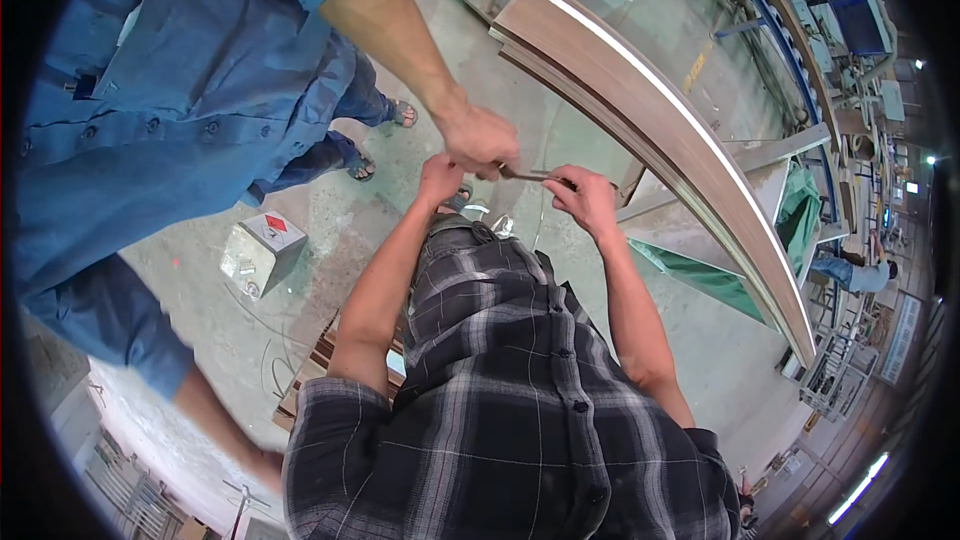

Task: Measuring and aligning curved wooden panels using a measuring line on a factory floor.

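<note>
My left hand (pixel 440 182) is raised in front of me and presses against a co-worker's hand (pixel 480 140). That hand hides my left fingers, so whether they hold anything is unclear. My right hand (pixel 585 198) pinches one end of a thin dark strip (pixel 530 175). The strip runs from my right fingers to the co-worker's hand, which grips its other end. The co-worker wears a blue shirt (pixel 180 90) and stands close on my left. All three hands meet just beside the end of a stack of long brown boards (pixel 650 110).
The stack of boards with a pale edge stretches off to the right on a support. A square metal can (pixel 262 250) stands on the concrete floor at left. A wooden pallet (pixel 305 375) lies below my left elbow. Green sheeting (pixel 800 215) and machinery are at right.
</note>
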`<state>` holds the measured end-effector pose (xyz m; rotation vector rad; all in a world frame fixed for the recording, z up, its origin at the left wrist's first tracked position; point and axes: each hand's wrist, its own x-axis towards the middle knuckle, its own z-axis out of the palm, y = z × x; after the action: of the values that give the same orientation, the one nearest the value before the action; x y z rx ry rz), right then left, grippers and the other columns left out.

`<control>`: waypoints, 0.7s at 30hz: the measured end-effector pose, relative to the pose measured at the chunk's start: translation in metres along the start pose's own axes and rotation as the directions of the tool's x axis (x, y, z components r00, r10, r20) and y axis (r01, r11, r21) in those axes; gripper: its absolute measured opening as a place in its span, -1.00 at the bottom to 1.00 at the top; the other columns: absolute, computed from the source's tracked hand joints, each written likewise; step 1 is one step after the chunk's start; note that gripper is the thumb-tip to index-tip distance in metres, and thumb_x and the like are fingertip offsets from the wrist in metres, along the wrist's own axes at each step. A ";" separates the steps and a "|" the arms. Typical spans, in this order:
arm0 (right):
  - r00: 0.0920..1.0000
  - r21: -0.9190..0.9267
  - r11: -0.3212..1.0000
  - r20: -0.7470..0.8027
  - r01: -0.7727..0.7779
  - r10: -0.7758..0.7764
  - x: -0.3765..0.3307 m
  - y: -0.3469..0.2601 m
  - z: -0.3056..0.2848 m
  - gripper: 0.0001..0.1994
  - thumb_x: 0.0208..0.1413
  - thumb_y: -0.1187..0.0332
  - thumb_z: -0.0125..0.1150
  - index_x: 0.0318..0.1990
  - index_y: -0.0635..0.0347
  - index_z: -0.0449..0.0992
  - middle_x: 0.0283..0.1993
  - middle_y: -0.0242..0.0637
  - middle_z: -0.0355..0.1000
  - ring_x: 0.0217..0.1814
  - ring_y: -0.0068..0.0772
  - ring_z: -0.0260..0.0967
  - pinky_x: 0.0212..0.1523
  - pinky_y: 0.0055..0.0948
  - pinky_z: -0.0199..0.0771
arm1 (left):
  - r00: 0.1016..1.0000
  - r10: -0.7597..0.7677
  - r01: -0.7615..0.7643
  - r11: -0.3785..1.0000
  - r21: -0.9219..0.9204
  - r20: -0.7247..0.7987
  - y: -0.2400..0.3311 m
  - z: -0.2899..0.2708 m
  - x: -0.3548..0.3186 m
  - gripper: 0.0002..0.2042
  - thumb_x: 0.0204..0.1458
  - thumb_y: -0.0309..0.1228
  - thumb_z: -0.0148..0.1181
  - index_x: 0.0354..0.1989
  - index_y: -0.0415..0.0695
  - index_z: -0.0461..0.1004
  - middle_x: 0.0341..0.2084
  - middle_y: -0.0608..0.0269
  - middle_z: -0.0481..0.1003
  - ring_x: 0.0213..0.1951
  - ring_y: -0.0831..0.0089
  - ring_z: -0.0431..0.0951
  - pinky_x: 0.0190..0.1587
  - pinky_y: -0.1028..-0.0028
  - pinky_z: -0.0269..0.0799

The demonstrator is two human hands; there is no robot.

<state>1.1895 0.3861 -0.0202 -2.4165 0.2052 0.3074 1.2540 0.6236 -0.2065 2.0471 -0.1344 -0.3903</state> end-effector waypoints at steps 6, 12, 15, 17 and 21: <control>0.974 0.046 0.975 0.051 0.217 -0.220 -0.006 -0.018 0.018 -0.79 -0.11 0.16 0.28 -0.39 0.06 0.53 -0.56 -0.38 0.46 -0.52 -0.37 0.44 -0.51 -0.43 0.35 | 0.953 -0.162 0.148 0.986 0.073 0.255 -0.071 -0.006 -0.051 -0.64 0.04 -0.16 -0.08 -0.23 -0.18 0.51 -0.29 -0.07 0.52 -0.21 0.06 0.52 -0.15 0.31 0.37; 0.929 0.047 0.954 0.217 0.297 -0.300 -0.014 -0.024 0.039 -0.84 -0.10 0.20 0.24 -0.43 0.05 0.50 -0.57 -0.41 0.44 -0.50 -0.31 0.41 -0.51 -0.37 0.34 | 0.612 -0.391 0.700 0.672 -0.242 0.687 -0.080 -0.021 -0.087 -0.55 0.06 -0.10 -0.10 -0.06 -0.21 0.44 -0.22 0.25 0.49 -0.23 0.46 0.44 -0.09 0.50 0.28; 0.934 0.030 0.964 0.241 0.265 -0.265 -0.022 -0.013 0.051 -0.83 -0.07 0.19 0.20 -0.43 0.05 0.48 -0.59 -0.36 0.41 -0.47 -0.20 0.39 -0.47 -0.30 0.34 | 0.543 -0.457 0.748 0.644 -0.160 0.704 -0.097 -0.015 -0.098 -0.52 0.04 -0.07 -0.09 -0.07 -0.25 0.43 -0.17 0.22 0.46 -0.18 0.42 0.41 -0.05 0.49 0.25; 0.938 0.025 0.968 0.243 0.248 -0.246 -0.028 -0.002 0.058 -0.82 -0.07 0.17 0.20 -0.43 0.05 0.48 -0.59 -0.34 0.41 -0.46 -0.16 0.39 -0.46 -0.28 0.34 | 0.594 -0.440 0.707 0.685 -0.177 0.674 -0.109 -0.007 -0.106 -0.49 0.03 -0.06 -0.08 -0.03 -0.26 0.40 -0.08 0.18 0.42 -0.08 0.38 0.38 0.02 0.48 0.20; 0.947 -0.022 0.963 0.185 0.269 -0.261 -0.046 0.028 0.065 -0.80 -0.07 0.16 0.21 -0.44 0.06 0.47 -0.60 -0.34 0.41 -0.48 -0.17 0.40 -0.46 -0.27 0.35 | 0.686 -0.354 0.513 0.855 -0.078 0.636 -0.110 0.004 -0.121 -0.39 0.01 -0.05 -0.07 0.13 -0.28 0.25 0.19 0.10 0.20 0.21 0.30 0.16 0.22 0.45 -0.01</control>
<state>1.1278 0.4101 -0.0727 -2.4081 -0.2101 0.4084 1.1314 0.7055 -0.2778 1.6145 0.0306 -1.3065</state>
